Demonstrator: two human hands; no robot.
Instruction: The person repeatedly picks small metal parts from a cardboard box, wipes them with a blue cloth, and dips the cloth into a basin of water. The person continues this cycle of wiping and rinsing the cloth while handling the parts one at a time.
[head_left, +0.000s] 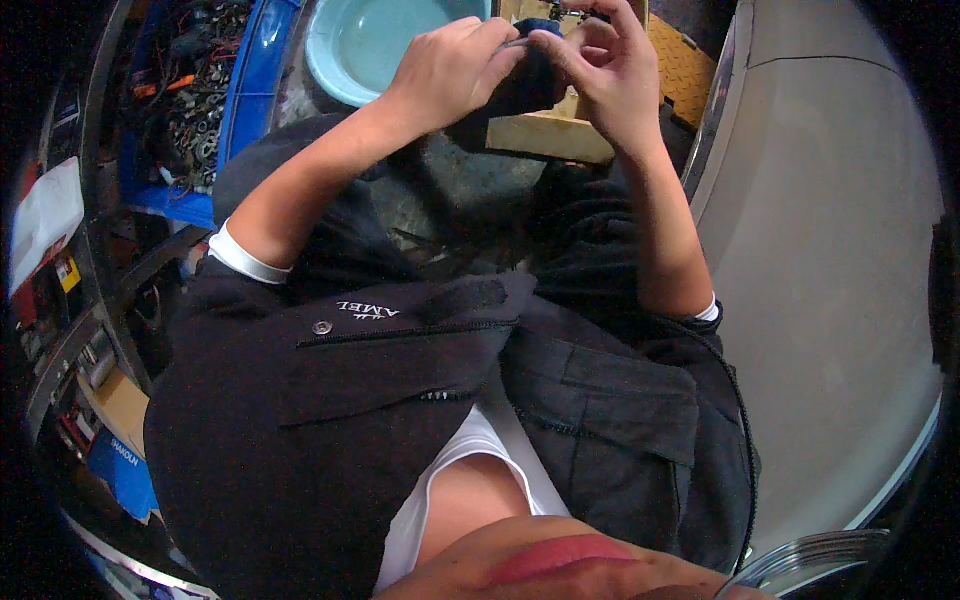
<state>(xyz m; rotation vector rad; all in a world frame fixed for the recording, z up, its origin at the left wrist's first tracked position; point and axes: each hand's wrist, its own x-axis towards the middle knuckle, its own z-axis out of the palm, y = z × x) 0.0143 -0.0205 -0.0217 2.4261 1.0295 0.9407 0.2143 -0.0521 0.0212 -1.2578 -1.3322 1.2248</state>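
Note:
My left hand (450, 71) pinches a thin grey strip (516, 43), perhaps metal, between thumb and fingers. Its other end meets the thumb of my right hand (619, 86), whose fingers are curled above. Just behind the strip is a dark blue piece (538, 27), with a black part below it partly covered by my hands; I cannot tell what they belong to. Under my hands sits a shallow wooden box (551, 135), its contents mostly hidden. A light blue plastic basin (341, 71) lies beyond my left forearm.
On the left, a blue plastic crate (251, 90) holds mixed metal hardware and wires on a dark metal rack (94, 247). Cardboard boxes (120, 405) stand lower on it. A large grey-beige panel (817, 262) bounds my right side. A yellow tread-patterned plate (682, 71) lies beyond my right hand.

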